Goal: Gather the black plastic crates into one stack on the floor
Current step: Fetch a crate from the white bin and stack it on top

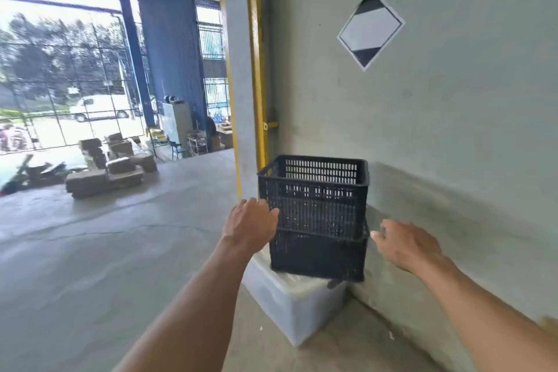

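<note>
Here the left hand point(252, 222) touches the nested black crates point(317, 214), fingers apart; the right hand point(404, 243), also spread, should grip the opposite side evenly.

The crates point(314, 205) are matt black plastic with slotted, perforated walls. Under them the bin point(296, 308) is translucent, smooth whitish plastic. The floor point(90, 266) is bare grey concrete, the wall point(468, 130) dull and painted.

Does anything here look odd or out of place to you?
Yes. The black crates, one nested in the other, sit on a translucent plastic bin by the wall rather than on the floor, and the upper one looks slightly twisted against the lower. The left hand touches the stack; the right hand is just short.
</note>
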The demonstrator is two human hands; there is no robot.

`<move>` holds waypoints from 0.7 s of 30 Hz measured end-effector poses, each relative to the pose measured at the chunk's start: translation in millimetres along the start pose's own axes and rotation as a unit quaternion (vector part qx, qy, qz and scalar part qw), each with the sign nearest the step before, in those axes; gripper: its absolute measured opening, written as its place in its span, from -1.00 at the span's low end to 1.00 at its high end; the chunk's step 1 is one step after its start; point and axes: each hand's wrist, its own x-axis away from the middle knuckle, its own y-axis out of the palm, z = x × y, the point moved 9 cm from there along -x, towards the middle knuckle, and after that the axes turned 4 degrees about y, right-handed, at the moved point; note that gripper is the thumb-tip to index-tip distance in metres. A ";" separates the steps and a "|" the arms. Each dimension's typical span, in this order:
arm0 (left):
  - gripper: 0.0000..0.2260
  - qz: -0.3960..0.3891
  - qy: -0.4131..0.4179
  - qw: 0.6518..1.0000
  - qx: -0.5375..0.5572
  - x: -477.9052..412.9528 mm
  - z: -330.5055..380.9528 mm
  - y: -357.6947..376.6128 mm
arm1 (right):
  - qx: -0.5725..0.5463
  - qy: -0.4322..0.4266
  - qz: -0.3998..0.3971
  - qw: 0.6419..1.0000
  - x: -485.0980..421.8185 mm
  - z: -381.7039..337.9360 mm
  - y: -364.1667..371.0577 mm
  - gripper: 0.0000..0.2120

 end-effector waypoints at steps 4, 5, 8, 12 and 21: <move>-0.61 0.025 0.008 1.000 -0.010 -49.8 -64.9 3.6 | 0.001 -0.009 0.021 1.000 -54.6 -63.3 1.2 -0.69; -0.61 0.024 0.011 1.000 -0.008 -61.7 -77.5 6.8 | 0.006 -0.009 0.020 1.000 -66.1 -76.6 2.5 -0.69; -0.61 0.023 0.003 1.000 0.013 -101.3 -110.6 18.8 | -0.002 0.004 0.033 0.999 -103.0 -107.3 6.3 -0.69; -0.62 0.026 0.046 0.999 -0.004 -145.5 -125.6 42.5 | -0.001 0.021 0.032 0.999 -146.6 -131.6 19.6 -0.70; -0.62 0.000 0.059 0.997 0.048 -252.9 -129.2 145.8 | 0.007 0.045 0.050 0.998 -268.5 -115.3 50.4 -0.72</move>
